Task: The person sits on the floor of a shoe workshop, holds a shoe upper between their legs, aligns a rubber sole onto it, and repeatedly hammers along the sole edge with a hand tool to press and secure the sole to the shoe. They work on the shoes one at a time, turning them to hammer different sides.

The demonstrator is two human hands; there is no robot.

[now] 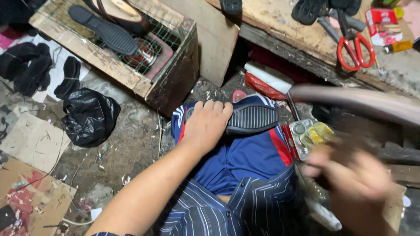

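The left hand (208, 124) is pressing down on a black ribbed sole (251, 119), fingers curled over its near end; the sole is lying on the person's blue-clad knee (245, 153) at center frame. The right hand (356, 175), at four o'clock, is blurring; I cannot tell its grip. Red scissors (355, 48) are lying at two o'clock, a wire-topped wooden crate (118, 43) at eleven.

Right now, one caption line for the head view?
Left hand presses a black sole on the knee; blurred right hand near scissors.
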